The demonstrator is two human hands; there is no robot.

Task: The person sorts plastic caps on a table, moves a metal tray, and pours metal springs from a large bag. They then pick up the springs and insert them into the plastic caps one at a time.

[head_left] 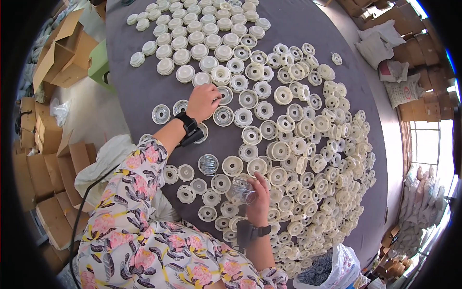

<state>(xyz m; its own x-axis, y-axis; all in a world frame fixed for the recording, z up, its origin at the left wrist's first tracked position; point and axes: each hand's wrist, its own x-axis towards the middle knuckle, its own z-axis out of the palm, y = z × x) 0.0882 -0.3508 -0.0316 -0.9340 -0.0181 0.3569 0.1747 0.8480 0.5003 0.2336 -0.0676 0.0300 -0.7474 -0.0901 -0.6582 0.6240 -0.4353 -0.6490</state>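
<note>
Toward the upper middle of the grey table, my left hand (203,100) reaches in with its fingers bent together. Its fingertips are at the edge of a round white plastic part (223,96) with a metallic-looking inner ring; whatever they pinch is too small to make out. My right hand (260,198), lower and nearer me, is closed round a shiny, see-through bundle of thin rings (242,190). A similar shiny bundle (208,164) lies on the cloth to its left. White plastic parts with ringed centres (223,116) surround both hands.
A dense heap of cream plastic parts (332,183) covers the table's right side. Closed white domed parts (196,38) stand in rows at the far end. Near right, a plastic bag (344,265) sits beside grey rings (315,270). Cardboard boxes (62,53) line the left floor.
</note>
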